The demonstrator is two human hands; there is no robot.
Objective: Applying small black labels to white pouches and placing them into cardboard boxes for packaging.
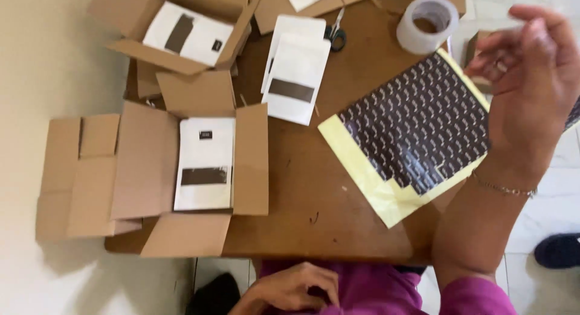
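Note:
My right hand [531, 85] is raised over the right edge of the wooden table [314, 200]. Its fingers are loosely spread, and I see nothing clearly held in them. A thin bracelet circles the wrist. Just below and left of it lies a dark patterned sticker sheet [417, 121] on yellow backing paper. My left hand [290, 288] rests curled on my purple-clad lap, below the table's near edge. An open cardboard box [145, 170] at the left holds a white pouch [205, 164] with a dark window strip.
A second open box [133, 9] with a white pouch [187, 34] sits at the back left. Two stacked white pouches [296, 73], scissors [335, 34] and a roll of clear tape [426, 25] lie further back. A dark shoe [559, 251] is on the tiled floor at right.

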